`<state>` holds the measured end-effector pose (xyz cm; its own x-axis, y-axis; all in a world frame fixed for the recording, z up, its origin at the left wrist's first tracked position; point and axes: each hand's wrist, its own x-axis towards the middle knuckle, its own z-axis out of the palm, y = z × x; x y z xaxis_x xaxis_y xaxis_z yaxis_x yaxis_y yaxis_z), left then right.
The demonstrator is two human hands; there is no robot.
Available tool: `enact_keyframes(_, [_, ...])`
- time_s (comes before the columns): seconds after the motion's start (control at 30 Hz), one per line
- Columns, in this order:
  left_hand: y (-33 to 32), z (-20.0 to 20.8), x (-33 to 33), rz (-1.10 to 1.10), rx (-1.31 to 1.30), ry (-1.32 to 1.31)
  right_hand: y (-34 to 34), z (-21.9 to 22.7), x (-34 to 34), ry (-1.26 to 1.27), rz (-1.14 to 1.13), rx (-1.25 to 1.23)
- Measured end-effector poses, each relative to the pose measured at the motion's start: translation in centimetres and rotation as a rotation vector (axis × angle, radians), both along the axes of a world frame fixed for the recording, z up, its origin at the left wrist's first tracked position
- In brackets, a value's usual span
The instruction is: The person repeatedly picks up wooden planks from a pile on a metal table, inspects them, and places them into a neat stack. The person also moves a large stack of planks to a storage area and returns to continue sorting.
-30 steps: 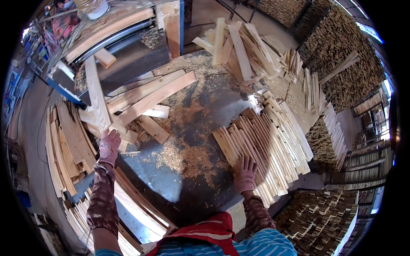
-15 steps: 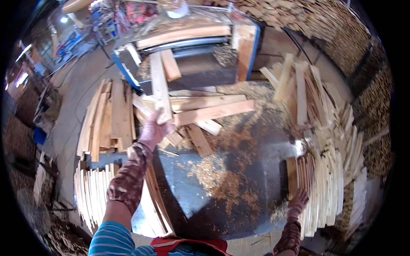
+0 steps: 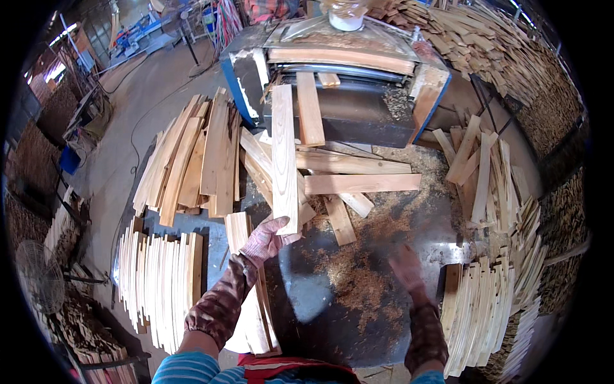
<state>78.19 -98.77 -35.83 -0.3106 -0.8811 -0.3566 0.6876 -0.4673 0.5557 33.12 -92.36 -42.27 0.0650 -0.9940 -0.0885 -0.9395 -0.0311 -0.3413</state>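
Note:
My left hand (image 3: 267, 240), in a pinkish glove, grips the near end of a pale wooden board (image 3: 284, 153). The board points away from me, over a loose pile of boards. My right hand (image 3: 407, 267) is smeared by motion above the dark metal table (image 3: 368, 336), apart from the stack of wooden strips (image 3: 480, 313) at the right. What its fingers do cannot be made out. Ahead, another board (image 3: 309, 110) juts out of a blue-edged machine with a roller (image 3: 342, 70), and the end of a short piece (image 3: 329, 79) shows beside it.
Crossed boards (image 3: 362, 184) and sawdust (image 3: 358, 278) lie mid-table. Further boards (image 3: 192, 153) and upright-edged strips (image 3: 160, 275) are stacked at the left. Jumbled offcuts (image 3: 483, 163) lie at the right, with a large wood heap (image 3: 492, 51) behind. A fan (image 3: 39, 272) stands far left.
My right hand has left the right-hand strip stack and moved toward the middle. The board in the machine sticks out further, and another end has appeared beside it. The view has shifted.

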Motion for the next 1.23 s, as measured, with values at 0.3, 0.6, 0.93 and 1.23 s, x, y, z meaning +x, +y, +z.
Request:
enact_keyframes(0.3, [6.6, 2.7, 5.8, 0.061, 0.056, -0.271, -24.3, 12.3, 28.4, -0.418, -0.048, -0.503])
enact_keyframes(0.6, [25.1, 0.1, 13.4, 0.232, 0.226, -0.395, -22.7, 13.6, 31.3, -0.310, -0.131, 0.023])
enact_keyframes(0.93, [54.5, -18.6, 23.1, 0.592, 0.482, -1.169, -6.6, 4.9, 23.4, -1.300, -0.069, 0.308])
enact_keyframes(1.23, [49.3, -9.9, 17.0, 0.603, 1.114, -2.016, -0.5, 4.8, 23.7, -1.453, -0.194, 0.277])
